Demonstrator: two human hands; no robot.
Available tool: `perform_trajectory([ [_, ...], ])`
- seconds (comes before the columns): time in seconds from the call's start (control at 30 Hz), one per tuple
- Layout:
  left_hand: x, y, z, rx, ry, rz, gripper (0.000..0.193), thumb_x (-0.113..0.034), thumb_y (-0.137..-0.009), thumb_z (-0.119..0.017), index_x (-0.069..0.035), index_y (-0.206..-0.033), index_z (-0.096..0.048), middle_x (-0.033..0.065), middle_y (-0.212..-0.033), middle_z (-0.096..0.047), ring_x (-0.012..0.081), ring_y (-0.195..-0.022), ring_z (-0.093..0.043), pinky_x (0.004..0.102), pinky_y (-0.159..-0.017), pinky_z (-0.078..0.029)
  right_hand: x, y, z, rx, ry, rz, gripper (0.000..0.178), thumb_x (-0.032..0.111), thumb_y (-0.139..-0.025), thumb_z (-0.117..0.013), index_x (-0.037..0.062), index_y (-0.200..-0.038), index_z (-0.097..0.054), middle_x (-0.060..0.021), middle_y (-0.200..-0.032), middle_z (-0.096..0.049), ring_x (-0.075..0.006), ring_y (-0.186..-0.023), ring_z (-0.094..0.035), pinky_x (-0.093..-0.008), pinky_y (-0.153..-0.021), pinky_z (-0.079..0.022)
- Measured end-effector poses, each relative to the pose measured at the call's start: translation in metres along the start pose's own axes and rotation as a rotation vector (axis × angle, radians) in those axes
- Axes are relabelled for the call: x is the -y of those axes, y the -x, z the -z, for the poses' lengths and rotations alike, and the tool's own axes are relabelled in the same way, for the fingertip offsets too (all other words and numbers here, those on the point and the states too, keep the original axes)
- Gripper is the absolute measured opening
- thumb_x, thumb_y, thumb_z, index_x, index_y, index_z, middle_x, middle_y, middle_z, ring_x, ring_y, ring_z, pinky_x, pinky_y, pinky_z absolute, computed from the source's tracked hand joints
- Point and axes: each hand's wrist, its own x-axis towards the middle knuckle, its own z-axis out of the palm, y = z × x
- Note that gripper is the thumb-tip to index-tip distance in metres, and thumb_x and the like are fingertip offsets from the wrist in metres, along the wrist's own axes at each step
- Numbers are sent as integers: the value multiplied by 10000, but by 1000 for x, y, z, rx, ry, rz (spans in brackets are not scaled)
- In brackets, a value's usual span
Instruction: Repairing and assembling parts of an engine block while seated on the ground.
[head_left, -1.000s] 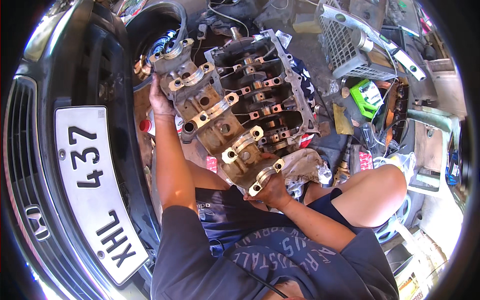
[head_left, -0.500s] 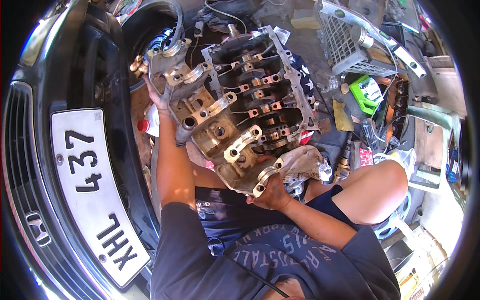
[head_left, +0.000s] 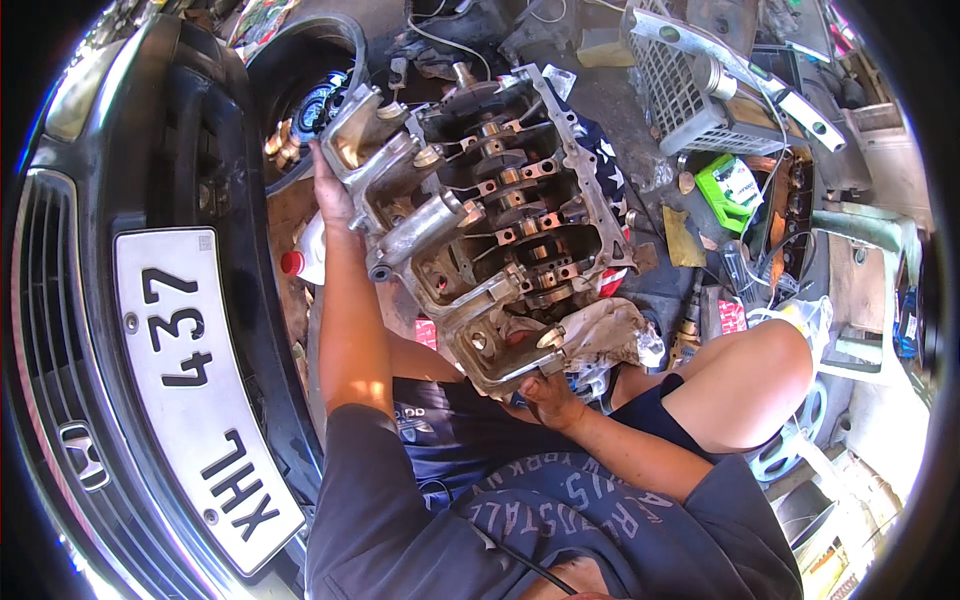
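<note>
My left hand [head_left: 331,192] grips the far left end of a main bearing girdle [head_left: 428,225], a long cast metal frame with half-round saddles. My right hand [head_left: 553,402] has hold of its near end; some of those fingers are hidden beneath the casting. The girdle is held tilted, its saddles turned toward the engine block [head_left: 577,160] just to the right. It overlaps the block's left side in view; whether they touch, I cannot tell. A crankshaft [head_left: 512,177] lies in the open block, with shiny journals and bearing caps or shells along it.
A car bumper with a number plate [head_left: 205,390] stands close at my left. Beyond it are a black tub [head_left: 350,50] and a red-capped white bottle [head_left: 293,262]. To the right lie a grey crate [head_left: 680,85], a green container [head_left: 730,190] and a plastic chair [head_left: 865,235]. A crumpled cloth [head_left: 600,330] is near my knee.
The girdle has been rolled over in my hands, so its saddles, which faced up, now turn toward the block and its outer side shows more. Both hands still hold it.
</note>
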Motion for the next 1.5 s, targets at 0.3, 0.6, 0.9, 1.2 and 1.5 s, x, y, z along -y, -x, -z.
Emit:
perform_trajectory([
  [0.3, 34, -17, 34, 98, -80, -141, 468, -378, -990, -427, -9, -1257, -535, 90, -1205, -587, 211, -1077, -583, 352, -950, -455, 9, -3, -8, 1, 22, -42, 609, 370, -838, -673, 90, -1291, -378, -40, -1098, -550, -123, -946, -544, -283, -739, -482],
  [0.6, -13, -28, -22, 48, 64, 110, 329, -256, -928, -526, -16, -1143, -592, 103, -1087, -637, 219, -980, -623, 354, -886, -490, 21, -13, -10, 126, -160, -97, 728, 704, -823, -480, 176, -1319, -405, -104, -1243, -547, -246, -1018, -597, -373, -748, -515],
  [0.9, -28, -54, -85, 147, -204, 273, 271, -180, -856, -621, 19, -1040, -611, 115, -940, -645, 227, -805, -631, 348, -727, -518, 58, -23, -26, 12, -428, -270, 978, 883, -718, -273, 140, -1323, -470, -113, -1095, -630, -239, -953, -631, -331, -620, -513],
  [1.2, -9, -69, -106, 199, -876, 154, 329, -263, -807, -655, 7, -995, -667, 60, -871, -639, 161, -782, -574, 293, -730, -448, 62, -27, -18, 33, -587, -340, 1115, 949, -615, -282, 149, -1385, -388, -165, -1168, -595, -269, -1028, -607, -353, -628, -513],
  [1.5, 3, -80, -137, 236, -955, 178, 343, -267, -778, -678, 36, -939, -678, 101, -858, -661, 171, -769, -581, 300, -717, -452, 66, -32, -11, 32, -679, -336, 1129, 969, -600, -231, 136, -1333, -444, -136, -1143, -601, -287, -1097, -574, -399, -747, -486],
])
